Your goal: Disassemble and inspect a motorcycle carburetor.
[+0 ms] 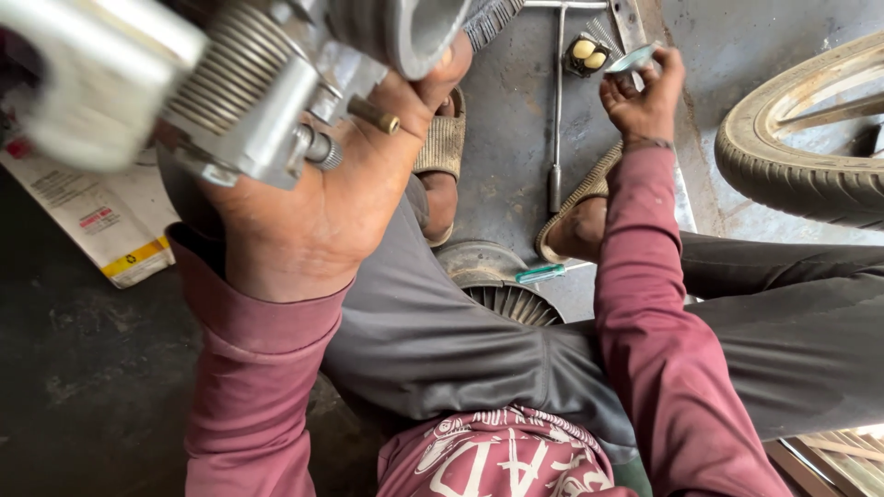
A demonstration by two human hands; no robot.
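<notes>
My left hand (pixel 322 193) holds a grey metal engine part (pixel 258 83) with cooling fins and a brass fitting, raised close to the camera at the upper left. Part of it is blurred. My right hand (pixel 645 97) reaches out over the floor at the top centre-right, fingers pinched on a small, thin, pale blue-grey piece (pixel 633 59). Both arms wear maroon sleeves. My knees in grey trousers and my feet in woven sandals lie below the hands.
A long T-handle wrench (pixel 557 101) lies on the concrete floor beside a small black holder with two pale round items (pixel 587 53). A finned round metal part (pixel 502 290) and a green-handled tool (pixel 540 273) sit between my legs. A tyre (pixel 801 156) stands right; a cardboard box (pixel 101 216) left.
</notes>
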